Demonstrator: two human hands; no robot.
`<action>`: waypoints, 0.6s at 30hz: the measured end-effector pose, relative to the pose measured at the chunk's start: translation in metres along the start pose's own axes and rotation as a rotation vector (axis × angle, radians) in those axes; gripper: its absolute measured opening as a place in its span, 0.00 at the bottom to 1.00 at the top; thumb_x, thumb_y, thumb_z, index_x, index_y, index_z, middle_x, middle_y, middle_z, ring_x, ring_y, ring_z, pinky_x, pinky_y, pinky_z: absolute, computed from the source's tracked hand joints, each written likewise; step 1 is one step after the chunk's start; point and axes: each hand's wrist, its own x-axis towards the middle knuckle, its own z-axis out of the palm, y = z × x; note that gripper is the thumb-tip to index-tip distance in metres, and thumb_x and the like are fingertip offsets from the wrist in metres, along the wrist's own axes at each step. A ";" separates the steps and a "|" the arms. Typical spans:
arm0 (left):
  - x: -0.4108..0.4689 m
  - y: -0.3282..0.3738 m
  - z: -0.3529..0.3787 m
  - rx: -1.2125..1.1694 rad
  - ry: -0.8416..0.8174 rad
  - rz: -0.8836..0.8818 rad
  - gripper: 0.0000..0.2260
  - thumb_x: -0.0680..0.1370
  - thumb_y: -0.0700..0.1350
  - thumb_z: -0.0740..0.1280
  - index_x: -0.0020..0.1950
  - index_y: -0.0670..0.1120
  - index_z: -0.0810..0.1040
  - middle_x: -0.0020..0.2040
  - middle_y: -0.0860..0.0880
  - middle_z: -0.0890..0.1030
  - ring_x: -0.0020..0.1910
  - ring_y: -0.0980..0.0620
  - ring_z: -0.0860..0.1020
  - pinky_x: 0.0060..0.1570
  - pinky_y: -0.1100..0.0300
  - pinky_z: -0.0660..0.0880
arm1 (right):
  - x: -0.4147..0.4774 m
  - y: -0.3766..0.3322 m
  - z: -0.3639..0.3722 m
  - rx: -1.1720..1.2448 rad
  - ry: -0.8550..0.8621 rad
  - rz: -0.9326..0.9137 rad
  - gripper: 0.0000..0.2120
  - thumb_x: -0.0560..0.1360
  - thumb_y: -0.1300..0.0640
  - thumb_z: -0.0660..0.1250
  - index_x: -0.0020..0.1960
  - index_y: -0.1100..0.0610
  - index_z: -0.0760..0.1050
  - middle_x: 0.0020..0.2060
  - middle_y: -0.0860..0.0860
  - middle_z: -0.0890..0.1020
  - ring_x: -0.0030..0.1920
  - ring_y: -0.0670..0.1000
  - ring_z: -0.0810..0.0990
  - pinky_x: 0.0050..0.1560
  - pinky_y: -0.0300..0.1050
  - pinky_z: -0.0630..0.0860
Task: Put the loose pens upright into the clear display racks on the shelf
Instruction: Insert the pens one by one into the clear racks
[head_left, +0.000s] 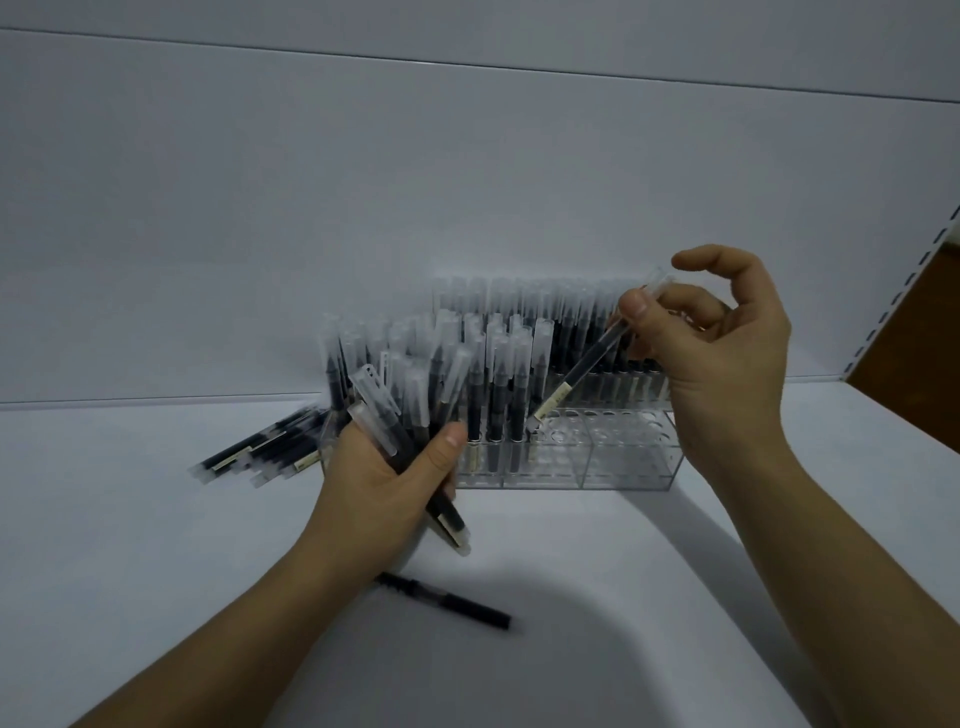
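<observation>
white shelf board (156, 545) and a pale back panel (467, 156) fill the view. the right hand (727, 353) pinches 1 pen (587, 366) between thumb and curled fingers, near the clear cap at its upper end. this pen is tilted, cap up to the right, and its lower end is at the holes in the top plate of the front rack (623, 470); it is not possible to tell if it is already inside a hole. the left hand (384, 478) grips a bundle of pens (448, 512), thumb across them, caps up and fanned, just in front of the left end of the rack. the left part of the front rack holds standing pens (498, 384), upright and close together; the right part shows open round holes. behind it a back row of pens (519, 293) stands higher, its rack mostly hidden. a loose pile of pens (260, 447) lies flat on the board, left of the racks. 1 single dark pen (447, 600) lies near the left forearm. a slotted upright (906, 286) is at the right edge.
</observation>
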 end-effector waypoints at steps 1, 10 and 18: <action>0.000 0.000 0.000 -0.028 -0.009 -0.022 0.13 0.75 0.48 0.67 0.37 0.40 0.77 0.31 0.43 0.79 0.30 0.51 0.80 0.33 0.61 0.79 | -0.001 0.001 0.000 -0.021 0.008 -0.031 0.17 0.75 0.67 0.75 0.57 0.57 0.72 0.38 0.50 0.85 0.36 0.49 0.84 0.41 0.41 0.81; 0.004 0.005 -0.001 -0.150 -0.011 0.024 0.17 0.78 0.53 0.63 0.36 0.41 0.71 0.29 0.47 0.73 0.25 0.47 0.73 0.26 0.59 0.73 | -0.005 0.007 0.002 -0.166 -0.061 -0.216 0.15 0.74 0.67 0.77 0.54 0.61 0.73 0.43 0.59 0.83 0.43 0.61 0.83 0.45 0.59 0.82; 0.004 0.007 -0.007 -0.213 0.016 -0.005 0.32 0.69 0.74 0.65 0.46 0.44 0.70 0.34 0.48 0.75 0.25 0.50 0.70 0.24 0.60 0.69 | -0.007 0.021 0.003 -0.255 -0.172 -0.255 0.14 0.74 0.64 0.78 0.55 0.56 0.77 0.44 0.58 0.83 0.46 0.60 0.84 0.49 0.59 0.83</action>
